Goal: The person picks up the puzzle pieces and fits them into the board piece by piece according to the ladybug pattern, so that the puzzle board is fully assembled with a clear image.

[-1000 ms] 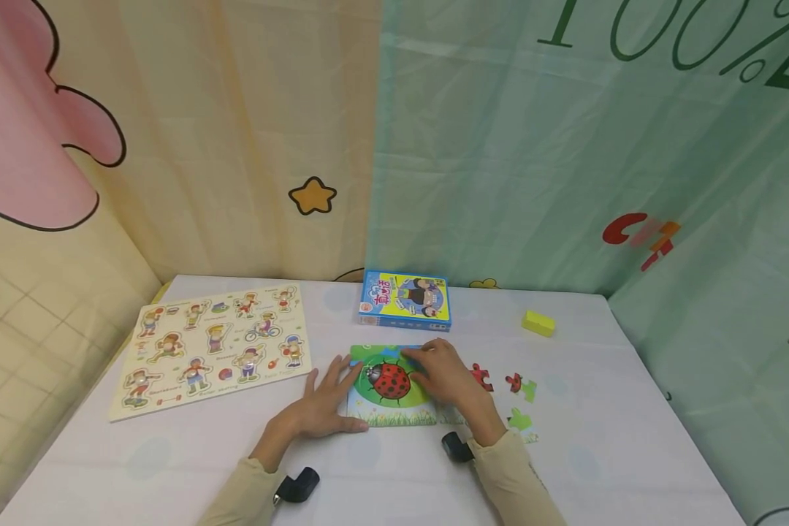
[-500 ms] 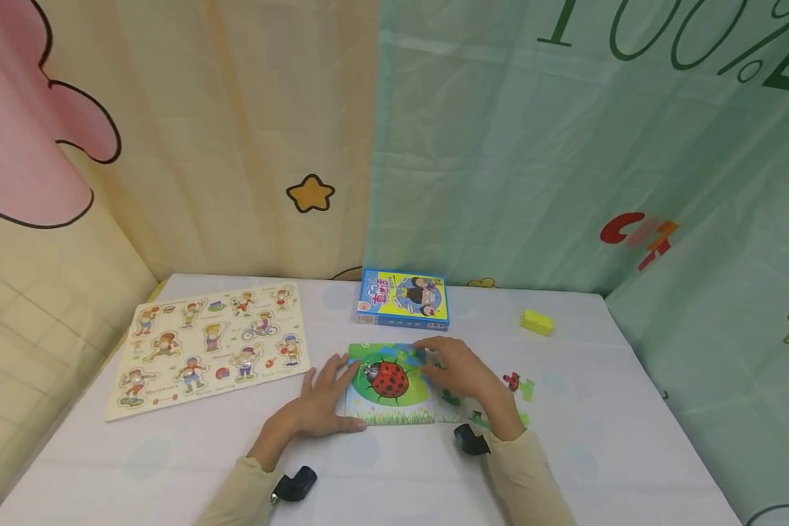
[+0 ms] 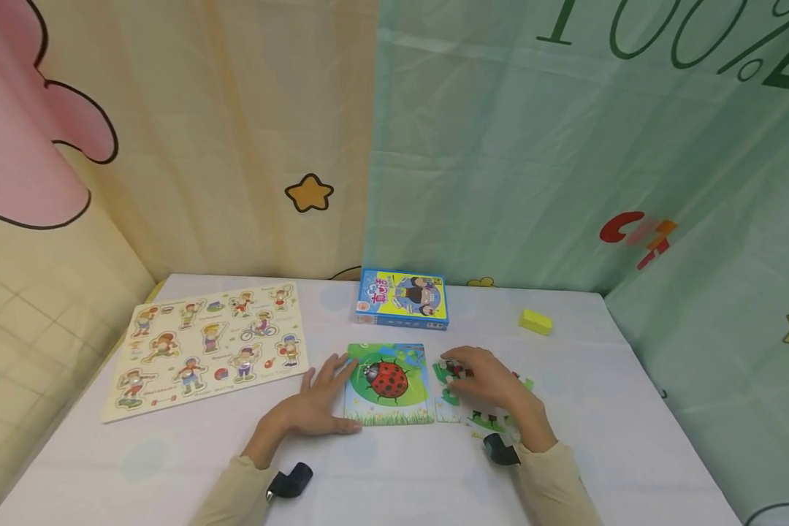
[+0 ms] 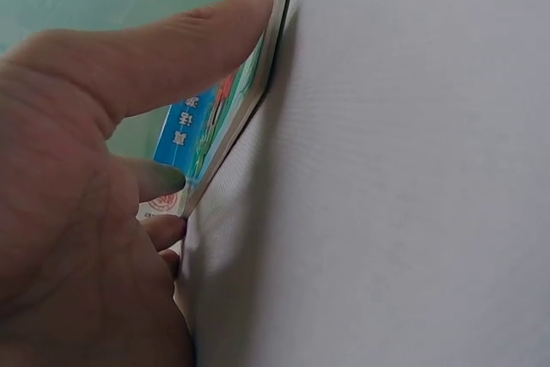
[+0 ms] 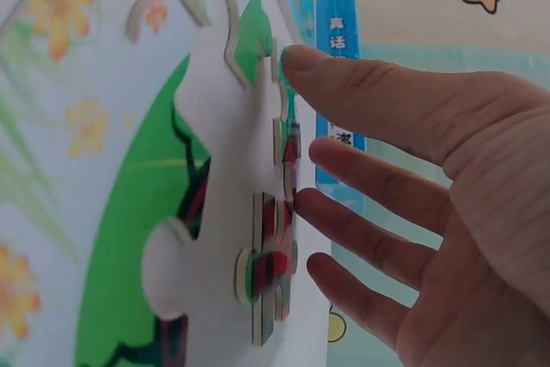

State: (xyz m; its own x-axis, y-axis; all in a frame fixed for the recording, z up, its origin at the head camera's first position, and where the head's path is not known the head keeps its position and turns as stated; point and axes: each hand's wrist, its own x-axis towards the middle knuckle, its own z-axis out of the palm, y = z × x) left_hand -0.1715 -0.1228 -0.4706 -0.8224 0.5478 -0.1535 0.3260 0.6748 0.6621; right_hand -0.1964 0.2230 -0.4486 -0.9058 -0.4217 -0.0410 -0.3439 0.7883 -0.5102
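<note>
Handling the loose puzzle pieces (image 3: 486, 421), which lie on the table (image 3: 394, 482) just right of the ladybug board (image 3: 388, 380), calls for light, level contact from your right hand (image 3: 493, 383), its thumb and fingers apart without pinching, while your spread left hand (image 3: 315, 408) touches the board's left edge.

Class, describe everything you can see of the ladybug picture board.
The ladybug picture board is roughly square and looks like stiff card with a pale edge. It shows a red, black-spotted ladybug on a green oval, with grass along the bottom. It lies flat, face up, on the white table. The left hand touches its left side; puzzle pieces lie just right of it.
</note>
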